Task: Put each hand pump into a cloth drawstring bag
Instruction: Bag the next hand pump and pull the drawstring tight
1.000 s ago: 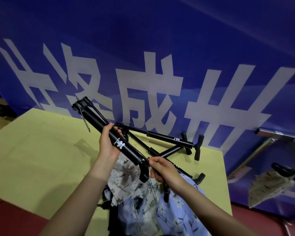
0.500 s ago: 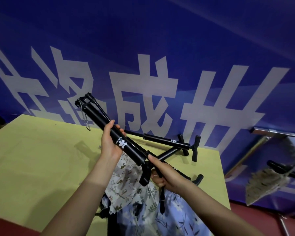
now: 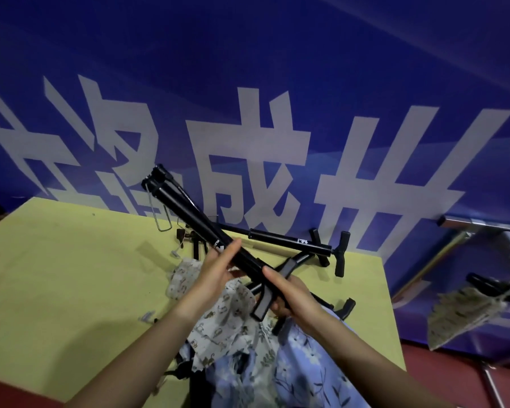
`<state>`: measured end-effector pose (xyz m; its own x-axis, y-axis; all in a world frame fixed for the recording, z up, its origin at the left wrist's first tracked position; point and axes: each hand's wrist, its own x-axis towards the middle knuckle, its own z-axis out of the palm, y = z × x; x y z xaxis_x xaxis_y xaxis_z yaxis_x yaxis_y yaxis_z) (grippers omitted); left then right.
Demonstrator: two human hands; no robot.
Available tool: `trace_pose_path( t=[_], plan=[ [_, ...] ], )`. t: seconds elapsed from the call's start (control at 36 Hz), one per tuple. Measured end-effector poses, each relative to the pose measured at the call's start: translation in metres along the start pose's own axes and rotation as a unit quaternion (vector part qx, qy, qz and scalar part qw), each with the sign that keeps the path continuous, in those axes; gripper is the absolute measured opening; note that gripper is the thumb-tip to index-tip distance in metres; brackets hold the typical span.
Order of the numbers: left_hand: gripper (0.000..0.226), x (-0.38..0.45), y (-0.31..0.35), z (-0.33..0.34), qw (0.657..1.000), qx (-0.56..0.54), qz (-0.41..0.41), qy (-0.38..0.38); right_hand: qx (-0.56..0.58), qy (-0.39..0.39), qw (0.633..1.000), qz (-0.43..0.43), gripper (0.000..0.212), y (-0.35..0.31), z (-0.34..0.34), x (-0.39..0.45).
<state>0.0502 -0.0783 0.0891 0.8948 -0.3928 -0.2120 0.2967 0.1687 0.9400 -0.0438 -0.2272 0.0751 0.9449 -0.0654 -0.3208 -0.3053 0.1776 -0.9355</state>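
Observation:
I hold a black hand pump [image 3: 189,212] slanted in the air above the table, its base end up at the left and its T-handle down at the right. My left hand [image 3: 218,272] grips the barrel near the white logo. My right hand [image 3: 289,295] grips the handle end. Below my hands lie cloth drawstring bags: a beige patterned bag [image 3: 218,322] and a blue floral bag [image 3: 301,369]. Another black pump [image 3: 292,241] lies on the table behind, with more pumps crossing under my hands.
The yellow-green table [image 3: 65,284] stretches left and ends at a blue banner wall [image 3: 248,98] with white characters. At right, off the table, a metal frame [image 3: 480,229] carries a pump in a patterned bag [image 3: 468,313]. Small clear plastic bits [image 3: 146,316] lie on the table.
The held pump has tilted a little and its T-handle has swung lower in my right hand. My left hand's fingers have loosened along the barrel. The view has shifted closer.

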Motion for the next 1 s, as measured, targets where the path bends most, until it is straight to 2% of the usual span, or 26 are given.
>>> trace_pose_path(
  t=[0.11, 0.33, 0.47, 0.61, 0.75, 0.83, 0.86, 0.97, 1.0],
  plan=[
    [0.057, -0.006, -0.009, 0.004, 0.999, -0.031, -0.028, 0.003, -0.042, 0.042, 0.998, -0.035, 0.032, -0.008, -0.005, 0.002],
    [0.045, -0.006, -0.017, 0.005, 0.998, -0.049, -0.035, 0.001, -0.037, 0.052, 0.997, -0.042, 0.023, 0.000, -0.008, 0.000],
    [0.051, -0.003, -0.015, 0.011, 0.999, -0.030, -0.015, -0.011, -0.017, 0.076, 0.993, -0.087, 0.015, 0.010, -0.007, -0.003],
    [0.053, -0.001, -0.009, 0.022, 0.999, -0.031, -0.009, -0.025, -0.004, 0.118, 0.987, -0.108, 0.040, 0.007, -0.012, -0.001],
    [0.046, -0.002, -0.013, 0.030, 0.999, -0.011, 0.001, -0.036, 0.004, 0.116, 0.988, -0.099, 0.045, 0.008, -0.023, -0.007],
    [0.051, -0.003, -0.015, 0.033, 0.999, -0.012, -0.005, -0.043, 0.013, 0.125, 0.988, -0.094, 0.074, 0.010, -0.029, -0.011],
    [0.050, -0.003, -0.014, 0.034, 0.999, -0.020, -0.007, -0.043, 0.012, 0.132, 0.987, -0.093, 0.077, 0.012, -0.032, -0.013],
    [0.047, 0.000, -0.008, 0.034, 0.995, -0.094, -0.023, 0.003, 0.014, 0.146, 0.984, -0.097, 0.040, 0.018, -0.044, -0.025],
    [0.042, 0.001, -0.008, 0.033, 0.994, -0.103, -0.025, 0.014, 0.017, 0.144, 0.985, -0.091, 0.038, 0.021, -0.048, -0.028]
  ],
)
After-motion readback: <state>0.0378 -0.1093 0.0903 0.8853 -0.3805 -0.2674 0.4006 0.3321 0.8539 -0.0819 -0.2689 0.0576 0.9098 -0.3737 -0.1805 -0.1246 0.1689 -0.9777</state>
